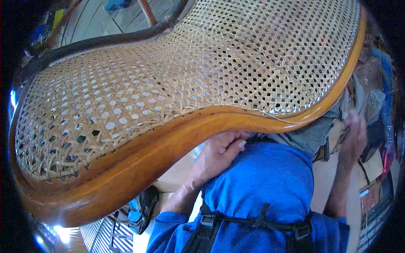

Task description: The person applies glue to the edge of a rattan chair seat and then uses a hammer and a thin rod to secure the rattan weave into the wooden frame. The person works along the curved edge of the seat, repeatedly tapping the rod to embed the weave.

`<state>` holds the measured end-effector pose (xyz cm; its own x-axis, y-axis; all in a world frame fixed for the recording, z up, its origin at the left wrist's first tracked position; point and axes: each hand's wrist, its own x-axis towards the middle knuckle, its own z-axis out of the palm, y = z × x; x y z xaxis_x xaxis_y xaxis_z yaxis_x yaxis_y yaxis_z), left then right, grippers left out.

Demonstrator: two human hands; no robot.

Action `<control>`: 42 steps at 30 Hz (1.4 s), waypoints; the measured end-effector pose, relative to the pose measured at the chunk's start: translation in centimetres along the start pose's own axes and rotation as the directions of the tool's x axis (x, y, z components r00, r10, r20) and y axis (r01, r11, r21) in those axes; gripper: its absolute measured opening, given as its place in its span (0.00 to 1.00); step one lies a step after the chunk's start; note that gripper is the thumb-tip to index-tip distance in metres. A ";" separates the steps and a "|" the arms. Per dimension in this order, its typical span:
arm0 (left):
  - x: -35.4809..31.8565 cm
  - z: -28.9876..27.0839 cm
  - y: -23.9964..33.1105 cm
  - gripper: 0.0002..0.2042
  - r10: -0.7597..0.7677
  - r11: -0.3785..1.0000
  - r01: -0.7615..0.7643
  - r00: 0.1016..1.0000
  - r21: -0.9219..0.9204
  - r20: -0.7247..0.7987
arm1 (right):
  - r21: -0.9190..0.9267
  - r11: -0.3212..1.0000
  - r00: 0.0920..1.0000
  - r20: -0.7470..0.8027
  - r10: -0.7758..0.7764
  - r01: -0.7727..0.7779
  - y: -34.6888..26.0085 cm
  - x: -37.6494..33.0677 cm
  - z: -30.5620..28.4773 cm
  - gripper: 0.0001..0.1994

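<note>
My left grip (pixel 222 148), my right grip (pixel 355 134), so two, one woven cane panel (pixel 139 84), one loose cane strand (pixel 283 120), one wooden frame (pixel 139 164), one blue shirt (pixel 261 173) on me, two buckles (pixel 208 219) (pixel 302 232) on my one black harness (pixel 247 219)

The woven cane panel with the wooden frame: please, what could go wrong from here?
The thin strand bows out over the wooden frame; it might snag on the blue shirt and crack.

If the frame shifts, it could pinch the left hand, close at its edge; the right hand looks apart from it, so may not steady it quickly.
</note>
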<state>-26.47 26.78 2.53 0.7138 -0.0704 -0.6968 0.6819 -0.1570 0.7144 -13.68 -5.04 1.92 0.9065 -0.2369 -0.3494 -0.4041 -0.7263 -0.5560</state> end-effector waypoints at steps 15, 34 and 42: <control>0.4 -0.6 -1.9 0.07 -0.063 0.978 0.037 0.991 -0.206 -0.122 | -0.030 0.434 0.380 0.537 -0.753 0.901 -7.3 -1.0 4.5 0.08; 0.1 -2.3 -7.6 0.11 0.105 0.937 -0.060 0.988 0.343 -0.114 | -0.339 0.939 -0.118 0.936 0.331 -0.060 -15.8 2.2 6.1 0.13; -0.8 -2.9 -5.9 0.10 0.019 0.937 0.029 0.991 0.347 -0.135 | -0.397 0.917 -0.020 0.917 0.398 0.026 -15.6 3.1 6.7 0.08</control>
<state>-30.56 30.64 -0.94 0.7415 0.0602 -0.6682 0.6048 -0.4911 0.6269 -5.37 9.88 4.45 -0.2904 0.3077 -0.9061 -0.2991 -0.9287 -0.2195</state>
